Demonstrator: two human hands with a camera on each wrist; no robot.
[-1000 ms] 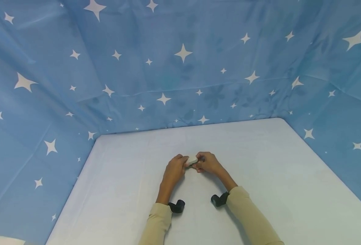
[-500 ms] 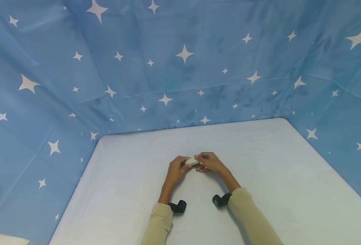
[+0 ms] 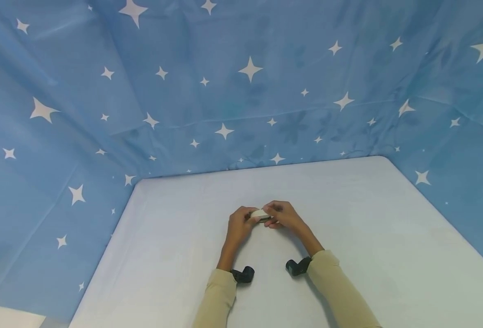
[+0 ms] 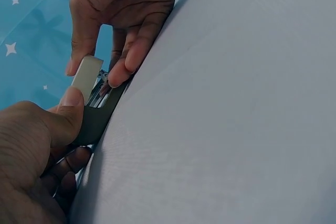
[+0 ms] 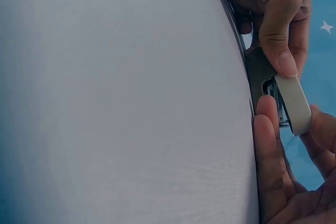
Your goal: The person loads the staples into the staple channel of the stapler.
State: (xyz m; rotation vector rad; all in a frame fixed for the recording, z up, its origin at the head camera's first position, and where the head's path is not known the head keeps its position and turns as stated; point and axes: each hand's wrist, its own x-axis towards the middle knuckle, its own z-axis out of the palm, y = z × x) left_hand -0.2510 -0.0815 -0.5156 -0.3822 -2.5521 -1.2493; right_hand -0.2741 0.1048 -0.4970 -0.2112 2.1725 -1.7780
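Note:
A small stapler (image 3: 260, 213) with a cream top arm and a dark green base is held between both hands at the middle of the table. My left hand (image 3: 239, 227) grips its rear end, thumb on the cream arm (image 4: 87, 80) and fingers around the green base (image 4: 96, 121). At the front end, my right hand (image 3: 285, 216) has its thumb against the tip of the cream arm and its fingertips (image 5: 266, 109) beside the base. Between arm and base there is a gap with metal parts (image 5: 282, 111) showing. The stapler is close over the tabletop.
A white-covered table (image 3: 348, 205) extends around the hands. Blue curtain (image 3: 175, 105) with white stars hangs behind it and along both sides. Black wrist cameras (image 3: 244, 274) sit on both wrists, just beyond the beige sleeves (image 3: 217, 296).
The stapler has turned slightly in the hands. My right thumb has shifted onto the front of the cream arm, and the left thumb has moved along the side. The head view has drifted a little.

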